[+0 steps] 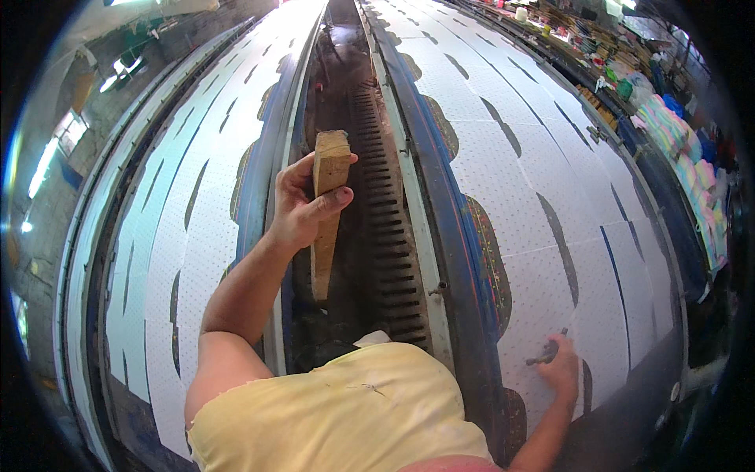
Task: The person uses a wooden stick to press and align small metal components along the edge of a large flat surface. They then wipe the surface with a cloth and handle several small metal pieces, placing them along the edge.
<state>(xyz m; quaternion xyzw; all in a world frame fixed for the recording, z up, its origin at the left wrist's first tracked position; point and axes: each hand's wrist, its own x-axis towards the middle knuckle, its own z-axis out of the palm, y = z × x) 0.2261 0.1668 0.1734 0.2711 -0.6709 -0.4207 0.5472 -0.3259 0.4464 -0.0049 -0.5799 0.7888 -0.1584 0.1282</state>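
My left hand (299,208) is closed round a long wooden block (324,256), yellowish and tapering toward its lower end. It holds the block upright over the gap between two long tables. Low on the right, my right hand (560,368) is closed on a short dark tool (541,359), whose exact kind I cannot make out. That hand is over the near part of the right table's white dotted fabric (527,299); whether it touches the cloth is unclear.
White dotted fabric (208,259) also covers the left table, with dark curved gaps between its pieces. Metal rails (409,204) edge the tables. A row of dark slats (389,236) runs along the aisle. Colourful bundled cloth (680,149) is piled beyond the right table.
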